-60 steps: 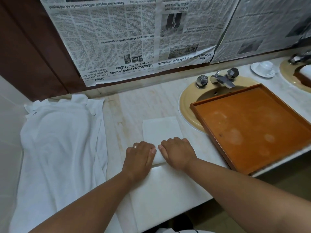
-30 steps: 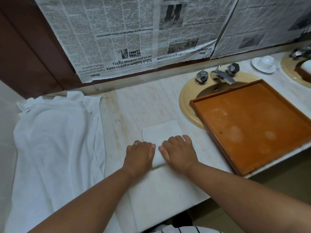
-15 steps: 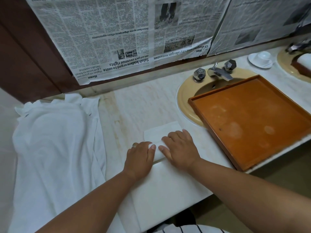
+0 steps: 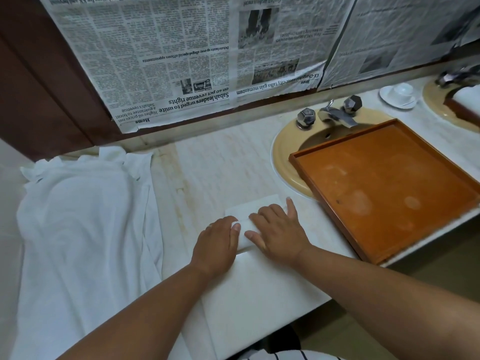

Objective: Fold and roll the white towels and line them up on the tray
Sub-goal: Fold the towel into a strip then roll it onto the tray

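A small white towel (image 4: 253,206) lies on the marble counter, its near part wound into a roll (image 4: 243,236) and a short flat strip left beyond it. My left hand (image 4: 217,241) curls over the roll's left end. My right hand (image 4: 279,229) lies on the right part of the roll with fingers spread and fairly straight, pressing down. The orange-brown wooden tray (image 4: 389,178) sits to the right, partly over the sink, with nothing in it. A heap of loose white towels (image 4: 85,216) covers the counter's left end.
A yellow sink (image 4: 283,152) with a chrome tap (image 4: 336,116) sits behind the tray. A white cup on a saucer (image 4: 400,93) stands at the far right, beside a second sink (image 4: 436,105). Newspaper (image 4: 181,61) covers the wall. The counter edge runs close to my body.
Both hands have moved away from me with the roll. The flat strip of towel beyond them has grown much shorter and the roll thicker.
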